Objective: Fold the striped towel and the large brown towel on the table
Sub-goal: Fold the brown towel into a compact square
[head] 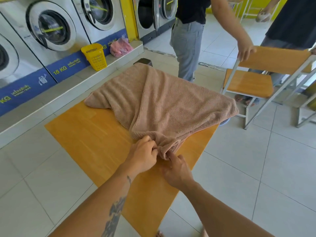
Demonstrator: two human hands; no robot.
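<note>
Large brown towel [162,101]: spread on table [89,134], far edges overhanging. Near corner bunched, pinched by left hand [142,153] and, apparently, right hand [177,170], fingers closed.

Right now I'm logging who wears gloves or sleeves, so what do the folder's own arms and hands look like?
Both forearms are bare: no sleeves, no gloves. The left forearm carries dark tattoos. The left hand and right hand show no rings or watch.

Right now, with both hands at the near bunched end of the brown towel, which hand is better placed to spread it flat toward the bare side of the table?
Probably the left hand: it grips the brown towel on the side facing the table's bare wood. The right hand only pinches the bunch from below.
</note>
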